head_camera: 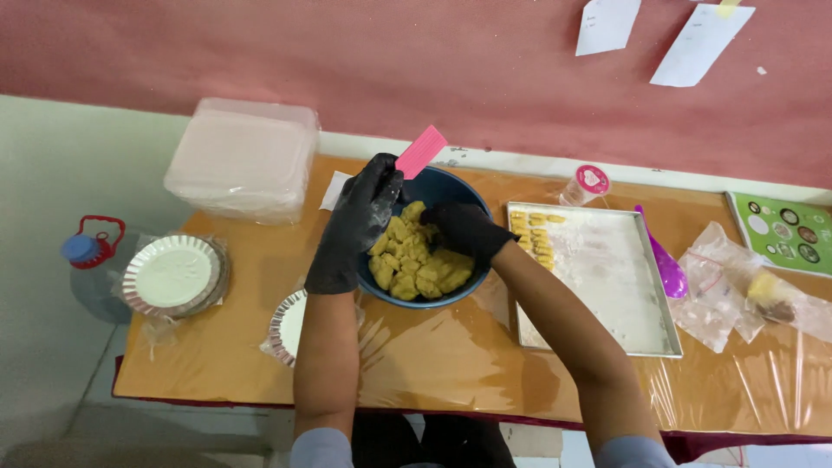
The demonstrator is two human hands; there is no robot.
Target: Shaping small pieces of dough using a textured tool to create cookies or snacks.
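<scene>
A dark blue bowl [457, 187] in the middle of the table holds chunks of yellow dough [414, 263]. My left hand [360, 217], in a black glove dusted with flour, rests on the bowl's left rim and holds a pink rectangular scraper [421, 151] that sticks up above the bowl. My right hand [462, 229], also in a black glove, is inside the bowl with its fingers closed on the dough.
A floured metal tray [607, 286] to the right carries a short column of small yellow dough pieces [531, 234]. A purple spoon [663, 260], plastic bags and a small pink-lidded cup [588, 184] lie further right. Foil pie plates [173, 275] and a stack of clear containers [243, 158] are on the left.
</scene>
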